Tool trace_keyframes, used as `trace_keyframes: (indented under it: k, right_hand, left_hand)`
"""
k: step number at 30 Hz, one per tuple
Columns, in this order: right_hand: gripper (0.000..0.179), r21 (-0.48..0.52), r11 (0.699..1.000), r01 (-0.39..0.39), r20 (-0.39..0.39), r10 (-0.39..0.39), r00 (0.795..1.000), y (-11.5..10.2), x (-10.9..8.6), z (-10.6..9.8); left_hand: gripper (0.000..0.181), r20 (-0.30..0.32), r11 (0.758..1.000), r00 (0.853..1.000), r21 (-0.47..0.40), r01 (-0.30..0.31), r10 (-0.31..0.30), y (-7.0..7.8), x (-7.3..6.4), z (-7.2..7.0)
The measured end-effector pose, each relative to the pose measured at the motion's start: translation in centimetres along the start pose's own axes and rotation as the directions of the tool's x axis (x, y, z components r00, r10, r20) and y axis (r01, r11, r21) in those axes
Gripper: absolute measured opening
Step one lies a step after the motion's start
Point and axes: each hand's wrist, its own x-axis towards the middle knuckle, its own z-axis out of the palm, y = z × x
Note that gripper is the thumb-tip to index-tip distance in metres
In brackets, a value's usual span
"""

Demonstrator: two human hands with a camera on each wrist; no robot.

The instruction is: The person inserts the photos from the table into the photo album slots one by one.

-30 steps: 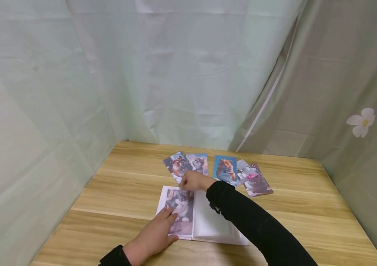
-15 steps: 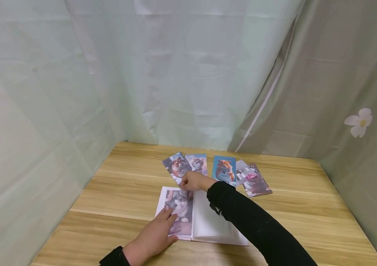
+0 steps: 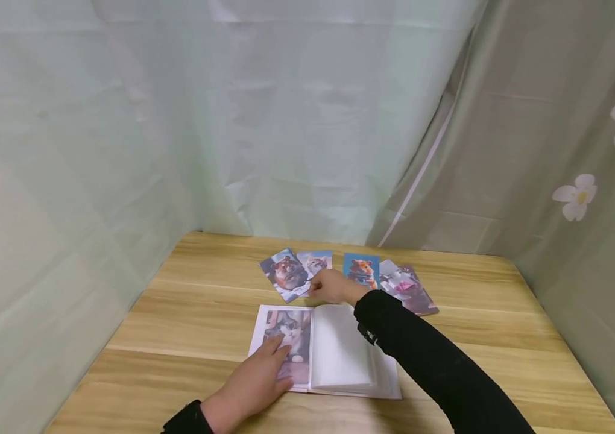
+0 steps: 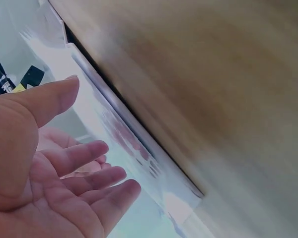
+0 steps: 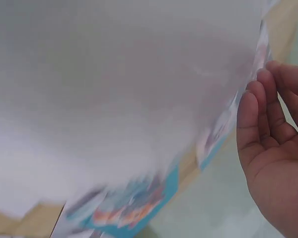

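A white photo album (image 3: 389, 383) lies spread on the wooden table. Its left page carries a grey-and-white cat photo (image 3: 299, 337); the right page (image 3: 340, 349) is white and arches up slightly. My left hand (image 3: 258, 377) rests on the lower left page, fingers extended; its palm and fingers (image 4: 109, 208) show in the left wrist view. Beyond the album's top edge is my right hand (image 3: 331, 286), close to the kitten photo (image 3: 315, 262). In the right wrist view its fingers (image 5: 248, 116) are loosely bent beside the raised page (image 5: 124, 99), with nothing visible between them.
Behind the album lie loose photos: a bear-like animal photo (image 3: 284, 274) at left, a blue hamster photo (image 3: 360, 265) in the middle, and overlapping photos (image 3: 421, 298) at right. Pale curtains (image 3: 307, 120) hang around the wooden table (image 3: 177, 319).
My right hand has left the top of the cat photo's page and moved right and away toward the loose photos. The white right page now arches more. My left hand stays on the album.
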Motion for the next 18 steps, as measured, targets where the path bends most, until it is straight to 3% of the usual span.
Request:
trace_keyframes:
  k: [10,18]
  right_hand:
    - [0.015,0.01,0.989,-0.145,-0.044,0.145,0.988,3.5,-3.3,-3.6]
    - [0.017,0.151,0.954,-0.258,-0.053,0.268,0.962,6.9,-6.0,-5.1]
  left_hand:
    - [0.06,0.011,0.999,0.999,-0.003,-0.032,0.032,0.8,1.1,0.2]
    - [0.063,0.055,0.999,0.998,0.001,-0.041,0.041,1.4,2.3,0.7]
